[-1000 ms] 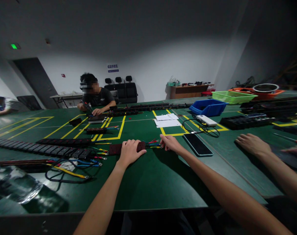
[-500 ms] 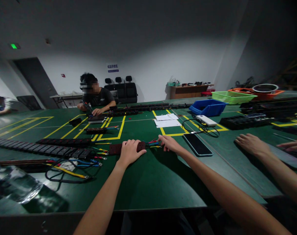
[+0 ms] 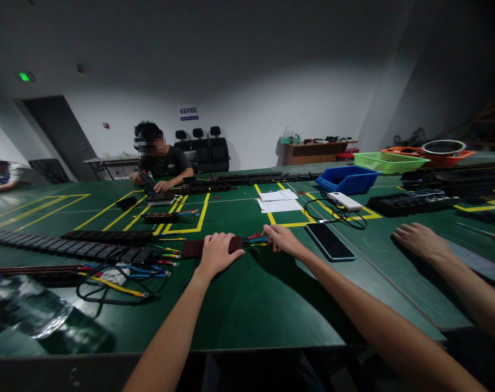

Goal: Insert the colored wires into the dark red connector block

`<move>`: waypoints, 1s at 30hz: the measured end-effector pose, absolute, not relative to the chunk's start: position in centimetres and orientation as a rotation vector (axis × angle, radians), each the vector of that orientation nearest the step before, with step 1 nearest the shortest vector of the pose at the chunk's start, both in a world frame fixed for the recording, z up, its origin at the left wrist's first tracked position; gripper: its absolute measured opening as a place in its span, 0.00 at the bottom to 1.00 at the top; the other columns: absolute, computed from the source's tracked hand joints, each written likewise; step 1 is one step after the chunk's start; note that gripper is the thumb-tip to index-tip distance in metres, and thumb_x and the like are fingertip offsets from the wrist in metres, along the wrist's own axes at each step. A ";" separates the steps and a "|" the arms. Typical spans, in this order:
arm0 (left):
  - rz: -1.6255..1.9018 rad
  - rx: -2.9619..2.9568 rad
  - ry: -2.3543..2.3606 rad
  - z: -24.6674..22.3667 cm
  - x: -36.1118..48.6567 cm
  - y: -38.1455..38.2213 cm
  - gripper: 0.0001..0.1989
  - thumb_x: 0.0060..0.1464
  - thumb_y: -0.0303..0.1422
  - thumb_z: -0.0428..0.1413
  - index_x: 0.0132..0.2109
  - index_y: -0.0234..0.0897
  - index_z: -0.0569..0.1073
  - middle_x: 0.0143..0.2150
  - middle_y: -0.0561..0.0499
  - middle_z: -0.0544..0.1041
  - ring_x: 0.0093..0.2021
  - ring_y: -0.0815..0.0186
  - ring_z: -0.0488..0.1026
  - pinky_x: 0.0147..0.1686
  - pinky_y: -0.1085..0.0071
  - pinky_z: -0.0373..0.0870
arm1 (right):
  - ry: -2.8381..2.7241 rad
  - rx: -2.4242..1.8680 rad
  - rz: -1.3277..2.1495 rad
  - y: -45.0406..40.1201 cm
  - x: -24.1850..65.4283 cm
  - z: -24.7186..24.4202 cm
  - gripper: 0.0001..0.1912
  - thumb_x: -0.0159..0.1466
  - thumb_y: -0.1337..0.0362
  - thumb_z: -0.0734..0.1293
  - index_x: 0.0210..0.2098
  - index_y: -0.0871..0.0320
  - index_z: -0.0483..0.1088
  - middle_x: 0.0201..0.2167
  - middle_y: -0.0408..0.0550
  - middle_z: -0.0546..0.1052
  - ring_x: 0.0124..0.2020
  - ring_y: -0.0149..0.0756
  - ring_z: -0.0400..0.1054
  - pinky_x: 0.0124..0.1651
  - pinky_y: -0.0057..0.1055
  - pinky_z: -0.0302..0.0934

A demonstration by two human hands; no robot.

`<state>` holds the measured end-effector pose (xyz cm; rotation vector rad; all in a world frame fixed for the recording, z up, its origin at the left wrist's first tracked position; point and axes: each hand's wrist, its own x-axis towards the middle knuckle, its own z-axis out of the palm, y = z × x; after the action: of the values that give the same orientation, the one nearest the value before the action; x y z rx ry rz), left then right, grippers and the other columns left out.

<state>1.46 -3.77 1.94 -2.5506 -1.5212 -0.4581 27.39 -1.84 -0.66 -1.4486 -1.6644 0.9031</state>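
Observation:
A short dark red-brown block (image 3: 193, 249) lies on the green table, and my left hand (image 3: 219, 250) is wrapped over it from above. Coloured wires (image 3: 253, 240) in red, blue and yellow-green come out of the block's right end. At their far ends, my right hand (image 3: 283, 239) is closed in a pinch on the wires; the fingertips partly hide which one. To the left of the block, long black segmented strips (image 3: 92, 250) lie with wires that end in ring terminals (image 3: 167, 273).
A phone (image 3: 331, 241) lies right of my right hand. Farther right rests a co-worker's hand (image 3: 421, 239), with a screwdriver (image 3: 482, 231) beyond. A water bottle (image 3: 26, 305) lies at front left. A blue bin (image 3: 347, 178) and papers (image 3: 277, 200) are farther back. Across the table sits another person (image 3: 165, 163).
At the far right, the co-worker's other hand by the screwdriver has gone out of view. My hands, the block and the wires stay in place.

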 end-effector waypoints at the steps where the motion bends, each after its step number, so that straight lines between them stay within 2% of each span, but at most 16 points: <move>1: -0.465 -2.549 -1.514 1.9 1.4 -3.8 0.28 0.59 0.58 0.51 0.54 0.42 0.72 0.48 0.46 0.77 0.49 0.53 0.70 0.48 0.59 0.59 | -1.658 -1.431 0.913 -1.8 27.4 -0.6 0.25 0.71 0.47 0.56 0.41 0.62 0.72 0.26 0.44 0.73 0.15 0.25 0.66 0.17 0.20 0.56; 8: -0.480 -2.560 -1.507 2.0 1.4 -3.7 0.27 0.59 0.57 0.51 0.53 0.41 0.72 0.47 0.46 0.77 0.48 0.54 0.70 0.48 0.59 0.59 | -1.654 -1.430 0.869 -1.6 27.5 -0.9 0.24 0.71 0.49 0.56 0.40 0.62 0.74 0.26 0.45 0.75 0.16 0.26 0.67 0.17 0.21 0.56; 12: -0.474 -2.553 -1.518 2.0 1.5 -3.7 0.27 0.58 0.57 0.52 0.53 0.42 0.72 0.47 0.46 0.77 0.49 0.53 0.70 0.48 0.58 0.59 | -1.573 -1.497 0.811 -1.5 27.5 -0.8 0.20 0.71 0.52 0.57 0.43 0.60 0.73 0.33 0.49 0.79 0.19 0.27 0.70 0.18 0.21 0.59; 16: -0.461 -2.557 -1.526 2.0 1.5 -3.8 0.27 0.59 0.57 0.52 0.53 0.43 0.72 0.48 0.46 0.77 0.49 0.54 0.70 0.49 0.59 0.59 | -1.450 -1.443 0.938 -1.9 27.0 -0.2 0.20 0.71 0.53 0.58 0.43 0.62 0.73 0.41 0.54 0.79 0.18 0.25 0.69 0.16 0.21 0.58; 23: -0.438 -2.568 -1.544 2.2 1.5 -3.9 0.27 0.59 0.57 0.50 0.54 0.43 0.72 0.48 0.46 0.76 0.49 0.54 0.70 0.49 0.59 0.59 | -1.277 -1.260 1.099 -2.8 26.7 1.2 0.18 0.69 0.53 0.60 0.42 0.61 0.72 0.38 0.51 0.80 0.15 0.23 0.67 0.16 0.20 0.56; 30: -0.438 -2.567 -1.542 2.3 1.6 -4.0 0.27 0.59 0.57 0.50 0.54 0.42 0.72 0.48 0.45 0.76 0.49 0.53 0.69 0.49 0.58 0.59 | -1.360 -1.421 0.958 -2.1 27.2 0.3 0.17 0.70 0.55 0.59 0.40 0.62 0.71 0.38 0.53 0.80 0.14 0.24 0.68 0.15 0.21 0.57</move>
<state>1.59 -3.96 2.30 -2.5668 -1.5416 -0.4384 27.20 -2.11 0.27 -1.4213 -1.3598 0.9579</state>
